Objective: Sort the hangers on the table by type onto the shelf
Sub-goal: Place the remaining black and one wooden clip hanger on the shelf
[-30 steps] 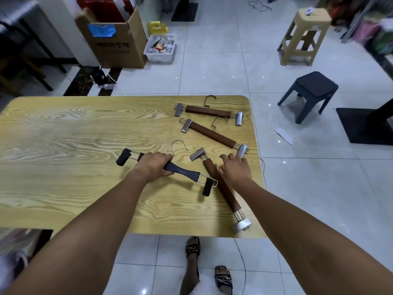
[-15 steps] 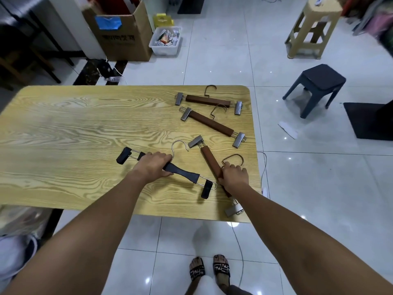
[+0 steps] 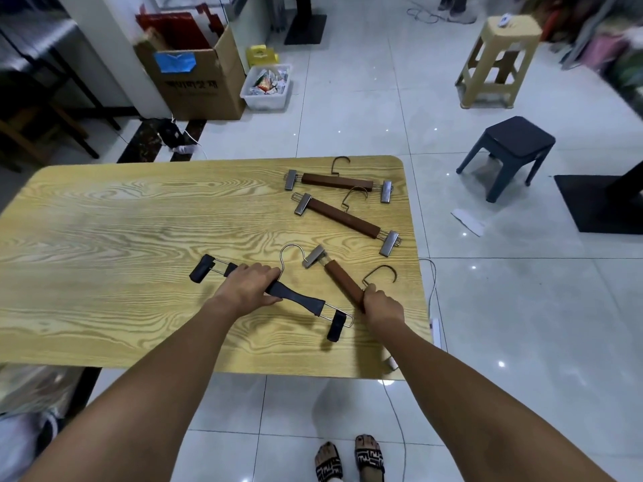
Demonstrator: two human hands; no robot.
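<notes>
Both clamped: left grip (image 3: pixel 248 287) on black clip hanger (image 3: pixel 299 299), right grip (image 3: pixel 382 304) on wooden clip hanger (image 3: pixel 342 280); lift level, keep types apart.

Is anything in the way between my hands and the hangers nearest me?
Nothing visible. The left hand grips the black hanger at its bar, and the right hand grips the nearest brown hanger. The shelf is out of view.

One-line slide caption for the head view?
Left hand grips the black clip hanger, right hand grips a brown wooden hanger; two more brown hangers lie on the table.
</notes>
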